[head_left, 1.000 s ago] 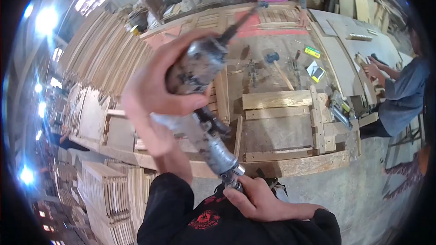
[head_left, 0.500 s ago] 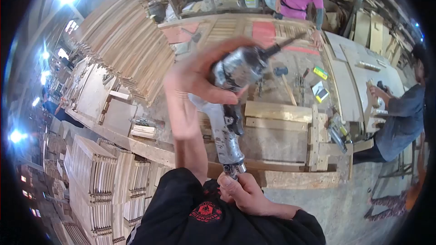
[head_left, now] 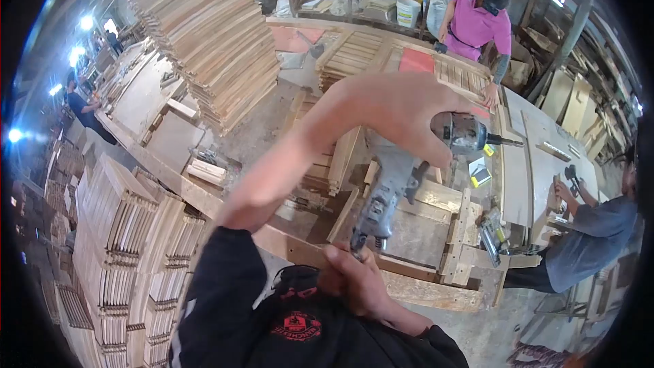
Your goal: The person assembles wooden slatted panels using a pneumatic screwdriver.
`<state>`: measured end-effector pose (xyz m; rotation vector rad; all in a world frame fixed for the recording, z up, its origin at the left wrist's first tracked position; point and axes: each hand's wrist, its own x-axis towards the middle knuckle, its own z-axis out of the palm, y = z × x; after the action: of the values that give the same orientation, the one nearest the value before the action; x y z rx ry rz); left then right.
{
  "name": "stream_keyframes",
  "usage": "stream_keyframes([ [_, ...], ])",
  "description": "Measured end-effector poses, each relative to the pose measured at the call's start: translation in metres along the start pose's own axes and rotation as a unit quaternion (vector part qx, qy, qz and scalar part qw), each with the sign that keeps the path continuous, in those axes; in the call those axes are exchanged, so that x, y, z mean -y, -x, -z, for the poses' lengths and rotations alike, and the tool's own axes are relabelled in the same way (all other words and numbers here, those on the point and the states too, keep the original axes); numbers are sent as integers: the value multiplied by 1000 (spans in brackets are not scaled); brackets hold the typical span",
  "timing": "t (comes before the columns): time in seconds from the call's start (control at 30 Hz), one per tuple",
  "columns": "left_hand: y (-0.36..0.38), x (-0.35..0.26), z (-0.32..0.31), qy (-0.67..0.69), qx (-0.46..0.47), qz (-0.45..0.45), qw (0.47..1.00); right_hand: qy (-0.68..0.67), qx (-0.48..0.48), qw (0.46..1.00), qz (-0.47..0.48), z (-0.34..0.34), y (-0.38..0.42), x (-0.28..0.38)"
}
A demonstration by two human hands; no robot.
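A worn, silver-grey pistol-shaped air drill [head_left: 392, 194] is held up in front of my chest, its thin bit [head_left: 505, 141] pointing right. My left hand [head_left: 409, 112] is wrapped over the top of its body, near the front end. Below, my right hand [head_left: 360, 285] is closed around the fitting at the bottom of the handle. What lies inside those right fingers is mostly hidden. Beneath the drill is a wooden jig [head_left: 458, 238] on the workbench.
Stacked wooden slats [head_left: 204, 34] rise at the back left, with bundled panels [head_left: 129, 245] at lower left. A person in pink [head_left: 473, 24] works across the bench; another in grey [head_left: 593, 238] is at the right. A slatted panel [head_left: 351, 54] lies behind the drill.
The drill has swung to the right, and its bit now points level rather than up to the right. My left arm reaches farther across. My view has shifted somewhat.
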<state>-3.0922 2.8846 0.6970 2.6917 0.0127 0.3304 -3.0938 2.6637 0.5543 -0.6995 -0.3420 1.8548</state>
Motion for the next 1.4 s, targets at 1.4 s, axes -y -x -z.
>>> stream_keyframes([
  [1.4, 47, 80, -156, 675, -152, -192, 696, -35, -19, 989, -140, 46, -48, -48],
])
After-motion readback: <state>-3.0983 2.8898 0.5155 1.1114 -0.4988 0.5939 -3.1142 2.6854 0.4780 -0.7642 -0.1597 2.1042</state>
